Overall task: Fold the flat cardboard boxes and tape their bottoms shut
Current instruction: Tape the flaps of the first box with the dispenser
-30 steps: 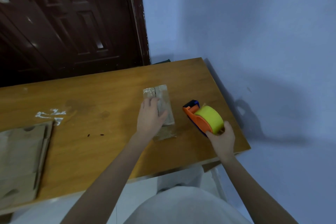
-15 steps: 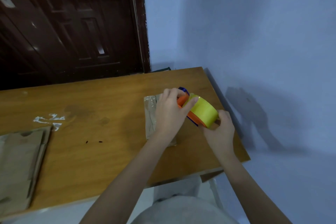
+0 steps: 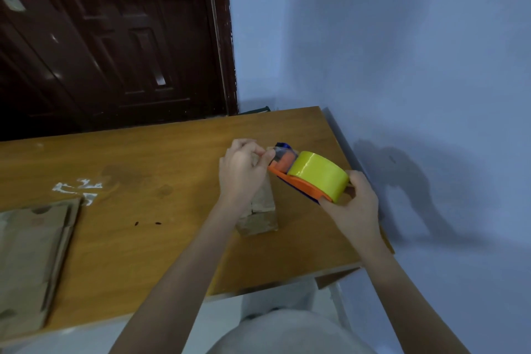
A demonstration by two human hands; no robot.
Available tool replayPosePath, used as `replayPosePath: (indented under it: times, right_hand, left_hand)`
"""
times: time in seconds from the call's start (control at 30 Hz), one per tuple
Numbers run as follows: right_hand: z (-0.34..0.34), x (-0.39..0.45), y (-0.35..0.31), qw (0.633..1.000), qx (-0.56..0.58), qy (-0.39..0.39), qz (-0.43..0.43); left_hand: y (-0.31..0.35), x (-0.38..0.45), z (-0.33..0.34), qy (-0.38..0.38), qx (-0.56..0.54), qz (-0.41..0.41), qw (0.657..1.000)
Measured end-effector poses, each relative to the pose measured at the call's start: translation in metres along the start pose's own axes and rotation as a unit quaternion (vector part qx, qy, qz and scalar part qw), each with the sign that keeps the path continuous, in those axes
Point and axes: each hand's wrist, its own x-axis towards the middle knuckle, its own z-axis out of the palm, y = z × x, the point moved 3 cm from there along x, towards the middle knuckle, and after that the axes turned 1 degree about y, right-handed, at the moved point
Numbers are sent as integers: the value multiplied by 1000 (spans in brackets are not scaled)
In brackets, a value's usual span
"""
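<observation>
Small cardboard box [image 3: 260, 210] under left hand [image 3: 241, 172], beside the dispenser [image 3: 307, 175] grip

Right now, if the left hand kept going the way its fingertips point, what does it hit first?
The left hand points right, at the front of the orange tape dispenser held by the right hand. It would meet the dispenser's tape end first; they look near touching already, though depth is unclear.

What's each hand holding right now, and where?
Right hand grips the tape dispenser at its rear handle; left hand pinches the tape end at its front.
</observation>
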Motion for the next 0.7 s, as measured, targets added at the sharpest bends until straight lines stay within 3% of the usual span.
replayPosePath:
  times: [0.2,0.37,0.7]
  right_hand:
    - [-11,0,-7,999,22,-44,18]
    - [-22,5,-25,998,54,-44,-5]
    - [-30,9,-39,989,58,-131,-45]
  left_hand:
    - [-10,3,-9,-29,-9,-26,999]
    - [-21,-7,-13,-59,-105,-81,989]
    - [-37,-7,-42,-39,-63,-64,995]
